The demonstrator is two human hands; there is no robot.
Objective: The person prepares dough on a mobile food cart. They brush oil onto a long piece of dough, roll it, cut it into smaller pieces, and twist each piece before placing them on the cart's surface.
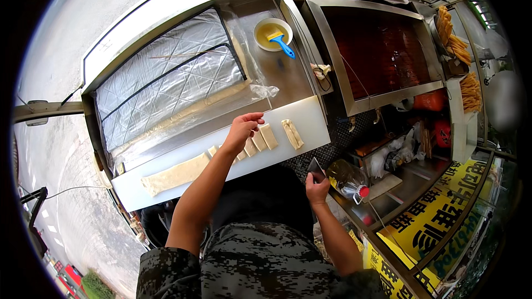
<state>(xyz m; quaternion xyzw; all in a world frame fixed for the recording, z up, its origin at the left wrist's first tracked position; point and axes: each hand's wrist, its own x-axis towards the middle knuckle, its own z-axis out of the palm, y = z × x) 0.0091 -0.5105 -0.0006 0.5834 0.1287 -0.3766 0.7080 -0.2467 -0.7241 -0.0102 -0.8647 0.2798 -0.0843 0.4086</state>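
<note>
A white cutting board (266, 162) lies crosswise before me. My left hand (242, 131) is over its middle, fingers apart and partly bent, with no held thing visible. Beneath and beside it sit several short cut strips of dough (269, 136), partly hidden by the hand and forearm. Left of them stretches a long flat slab of dough (176, 174). Farther right, by itself, is a dough piece (292, 134) with a lengthwise crease, like two stacked strips. My right hand (317, 190), off the board's near edge, grips a dark flat-bladed cutter (316, 170).
A bowl of yellowish liquid (262, 29) holds a blue-handled brush (283, 45). Silvery quilted covers (166, 66) lie over the steel worktop. To the right is a vat of dark oil (378, 54); fried dough sticks (457, 50) stand beyond. A plastic oil jug (347, 178) is near my right hand.
</note>
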